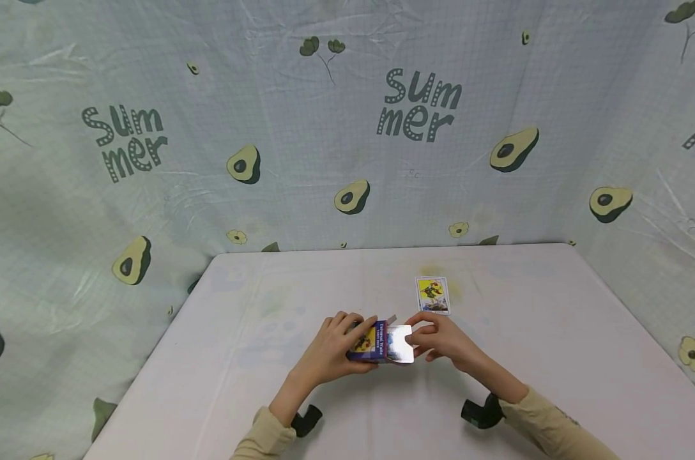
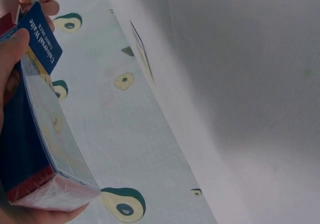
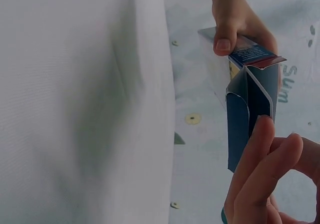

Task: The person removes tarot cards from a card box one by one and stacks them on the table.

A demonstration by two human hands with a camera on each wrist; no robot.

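Avocado-print curtain [image 1: 301, 128] behind white table [image 1: 255, 319]

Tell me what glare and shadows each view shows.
Head view: bright glare on the flap of the box, faint soft shadows on the table; left wrist view: broad, soft shading across the table; right wrist view: blurry dark patches along it.

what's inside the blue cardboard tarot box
Only a dark gap shows in the box; its flaps and the right hand cover what's deeper, so contents can't be seen.
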